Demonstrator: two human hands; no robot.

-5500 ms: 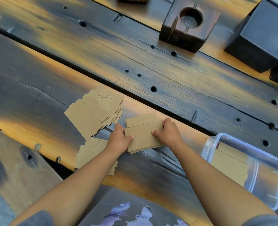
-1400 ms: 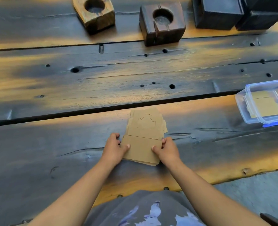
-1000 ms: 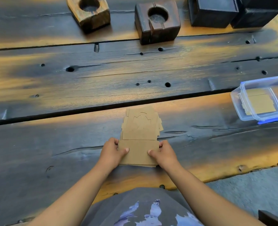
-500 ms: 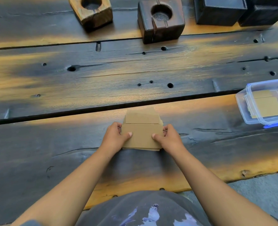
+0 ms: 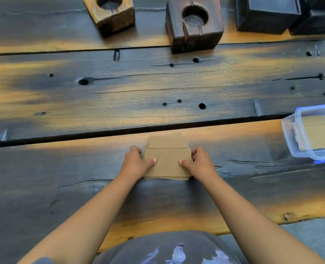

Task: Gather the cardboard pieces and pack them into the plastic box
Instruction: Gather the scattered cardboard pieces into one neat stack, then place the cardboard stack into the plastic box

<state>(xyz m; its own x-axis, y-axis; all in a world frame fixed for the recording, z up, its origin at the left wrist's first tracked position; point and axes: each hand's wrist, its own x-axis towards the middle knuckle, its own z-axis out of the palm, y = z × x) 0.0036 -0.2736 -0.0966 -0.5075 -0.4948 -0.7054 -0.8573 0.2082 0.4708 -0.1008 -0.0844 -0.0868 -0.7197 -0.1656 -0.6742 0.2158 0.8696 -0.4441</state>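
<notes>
A squared stack of brown cardboard pieces (image 5: pixel 167 161) lies on the dark wooden table in front of me. My left hand (image 5: pixel 135 162) grips the stack's left edge, thumb on top and fingers curled round the side. My right hand (image 5: pixel 199 162) grips the right edge in the same way. A clear plastic box (image 5: pixel 291 141) with blue clips stands at the right edge of the view, lid off, with a few cardboard pieces (image 5: pixel 317 134) lying flat inside. The box is well to the right of both hands.
Two wooden blocks with round holes (image 5: pixel 110 14) (image 5: pixel 194 23) and two dark cubes (image 5: pixel 266 14) stand along the far side of the table. A deep gap (image 5: pixel 81 135) between planks runs just beyond the stack. The table's near edge (image 5: pixel 272 221) is close to my body.
Over the last second both hands slid the loose, fanned pieces together and away from me into one aligned stack; earlier, pieces lay scattered to the left.
</notes>
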